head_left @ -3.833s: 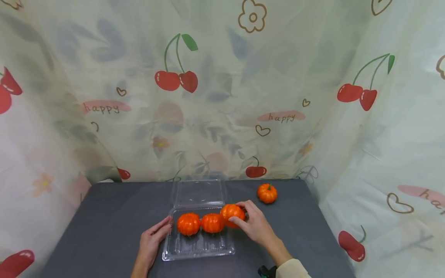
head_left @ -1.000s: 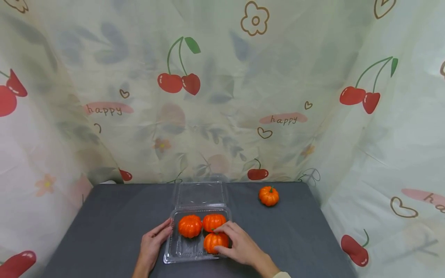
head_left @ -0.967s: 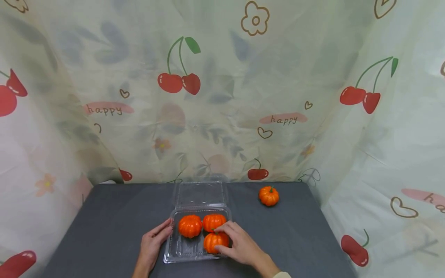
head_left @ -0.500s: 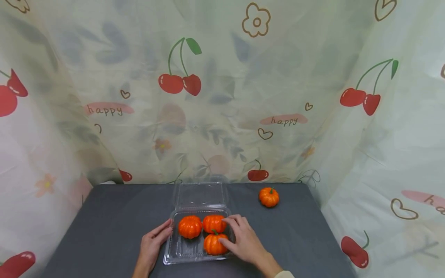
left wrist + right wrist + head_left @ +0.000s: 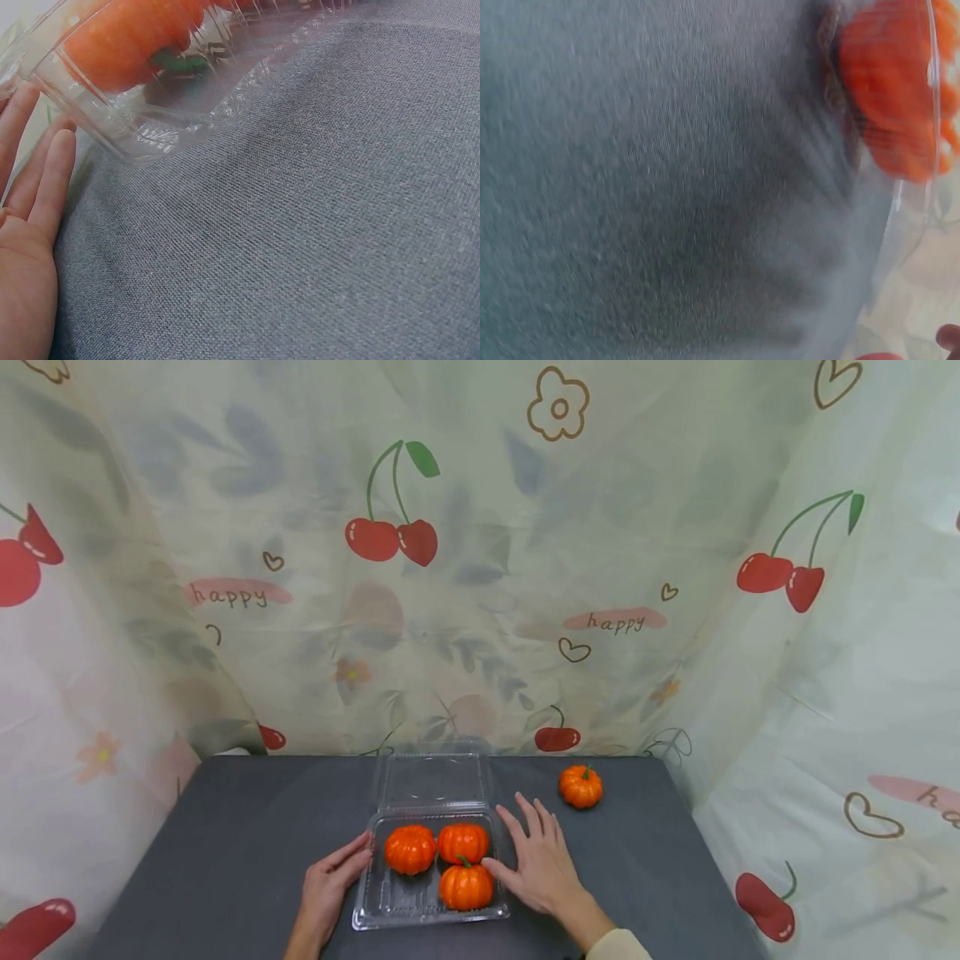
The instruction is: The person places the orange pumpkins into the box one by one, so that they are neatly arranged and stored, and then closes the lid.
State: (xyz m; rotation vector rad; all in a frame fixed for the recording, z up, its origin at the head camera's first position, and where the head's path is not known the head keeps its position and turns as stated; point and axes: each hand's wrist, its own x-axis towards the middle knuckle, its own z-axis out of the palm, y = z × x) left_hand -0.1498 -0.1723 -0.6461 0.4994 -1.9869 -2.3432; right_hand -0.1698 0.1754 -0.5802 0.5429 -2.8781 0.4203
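A clear plastic clamshell box (image 5: 390, 906) stands on the table with its lid (image 5: 432, 779) folded back. Inside sit three small orange pumpkins: one at the left (image 5: 410, 850), a pumpkin at the back right (image 5: 462, 843) and a green-stemmed pumpkin at the front right (image 5: 467, 887). My left hand (image 5: 327, 885) rests along the box's left side, fingers straight; the left wrist view shows its fingertips (image 5: 60, 146) right at the clear wall. My right hand (image 5: 543, 864) is spread just beyond the box's right rim, holding nothing, its thumb close to the front pumpkin.
Another orange pumpkin (image 5: 581, 787) with a green stem sits at the back right of the dark grey table (image 5: 247, 852). A curtain (image 5: 465, 568) printed with cherries closes off the back and both sides.
My right hand set the third pumpkin down in the box's front right, let go, then drew right and spread its fingers. The left hand stays at the box.
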